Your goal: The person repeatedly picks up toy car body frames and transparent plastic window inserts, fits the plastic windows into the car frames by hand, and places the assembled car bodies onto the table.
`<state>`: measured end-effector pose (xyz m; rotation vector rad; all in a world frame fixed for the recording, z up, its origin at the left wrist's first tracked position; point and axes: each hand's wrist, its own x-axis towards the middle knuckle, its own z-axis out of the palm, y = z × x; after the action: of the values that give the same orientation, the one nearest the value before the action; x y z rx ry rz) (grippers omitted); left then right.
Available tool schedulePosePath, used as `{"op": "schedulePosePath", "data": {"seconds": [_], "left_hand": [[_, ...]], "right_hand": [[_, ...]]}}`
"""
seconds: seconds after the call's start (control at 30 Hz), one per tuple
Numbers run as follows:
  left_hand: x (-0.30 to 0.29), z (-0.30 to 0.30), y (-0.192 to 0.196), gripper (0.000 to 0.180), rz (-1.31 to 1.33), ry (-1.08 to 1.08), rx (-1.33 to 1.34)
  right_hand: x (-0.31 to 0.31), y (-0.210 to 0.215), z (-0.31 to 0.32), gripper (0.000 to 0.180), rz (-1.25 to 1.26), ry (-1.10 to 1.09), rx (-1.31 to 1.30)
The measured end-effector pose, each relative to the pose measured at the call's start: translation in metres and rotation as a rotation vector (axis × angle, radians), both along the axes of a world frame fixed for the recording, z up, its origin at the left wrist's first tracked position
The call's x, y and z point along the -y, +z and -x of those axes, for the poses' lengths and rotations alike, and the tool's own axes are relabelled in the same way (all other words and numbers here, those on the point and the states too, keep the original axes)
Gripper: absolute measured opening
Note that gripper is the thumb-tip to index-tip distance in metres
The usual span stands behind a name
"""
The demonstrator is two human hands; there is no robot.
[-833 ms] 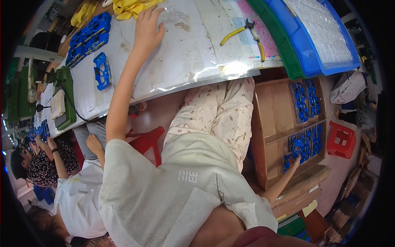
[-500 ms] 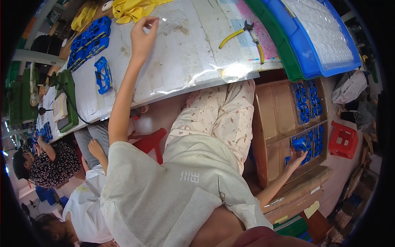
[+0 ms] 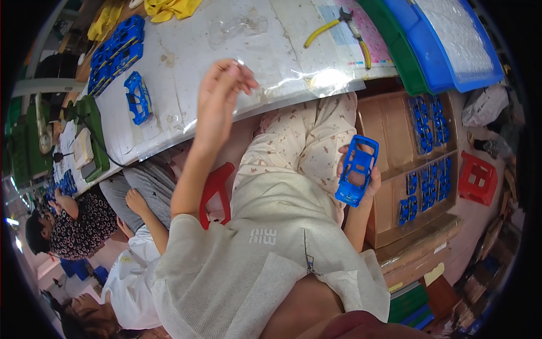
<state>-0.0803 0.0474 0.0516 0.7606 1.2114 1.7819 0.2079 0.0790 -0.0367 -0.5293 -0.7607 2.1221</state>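
My right hand (image 3: pixel 370 186) grips a blue plastic toy car body shell (image 3: pixel 360 162) beside my lap, with the fingers around its sides. The shell has window openings. Over the near part of the table, my left hand (image 3: pixel 222 96) is raised with its fingers curled together. A small glint shows at its fingertips, but I cannot make out what it is. Past that hand, clear thin plastic pieces (image 3: pixel 240 28) lie on the table (image 3: pixel 180 73). One more blue car shell (image 3: pixel 138 97) rests to the left, near a cluster of similar shells (image 3: pixel 116 53).
Yellow-handled cutting pliers (image 3: pixel 341 31) lie at the far right. Blue and green trays (image 3: pixel 415 62) stand beyond them. A cardboard box (image 3: pixel 384 135) with rows of blue shells is at my right. Red stools (image 3: pixel 477 178), yellow cloth (image 3: pixel 169 8) and seated co-workers (image 3: pixel 132 282) surround me.
My right hand has come out of the cardboard box toward my lap with a blue car shell. My left hand has drawn back from the clear plastic pieces toward the near table edge.
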Motion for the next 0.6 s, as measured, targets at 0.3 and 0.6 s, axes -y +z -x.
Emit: {"op": "schedulePosePath", "data": {"seconds": [0.3, 0.6], "left_hand": [[0.010, -0.071, -0.016, 0.012, 0.086, -0.324, 0.167], [0.013, -0.076, -0.024, 0.027, 0.106, -0.431, 0.254]], "right_hand": [[-0.013, 0.046, 0.032, 0.090, -0.168, 0.006, -0.211], [0.001, 0.036, 0.019, 0.090, -0.100, -0.054, -0.191]]}}
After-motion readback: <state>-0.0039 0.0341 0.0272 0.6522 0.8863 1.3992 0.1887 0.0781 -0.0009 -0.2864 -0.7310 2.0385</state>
